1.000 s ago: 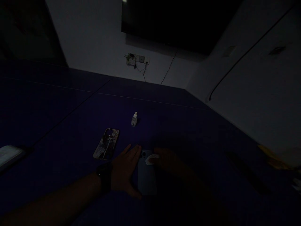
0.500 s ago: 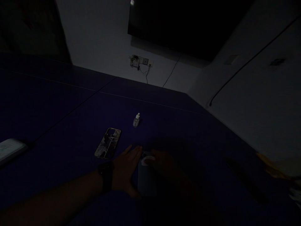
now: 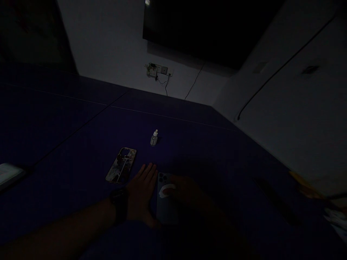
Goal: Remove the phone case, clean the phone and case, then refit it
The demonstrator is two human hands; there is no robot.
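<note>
A phone lies back up on the dark blue surface, its camera lenses uncovered at the far end. My right hand presses a white wiping pad onto the phone's back, just below the lenses; much of this hand is lost in the dark. Flat along the phone's left side rests my left hand, fingers stretched forward and thumb near the phone's lower left edge. A dark watch is on the left wrist. Left of that hand lies a patterned phone case. Beyond them stands a small dropper bottle with a white top.
A white box-like object sits at the far left. On the right are a dark long object and a yellow item by the wall. Sockets with cables and a large dark screen are on the back wall. The light is very dim.
My right hand has moved the pad slightly toward me along the phone, and the lenses show more. My left fingers have shifted a little away from the phone's top edge.
</note>
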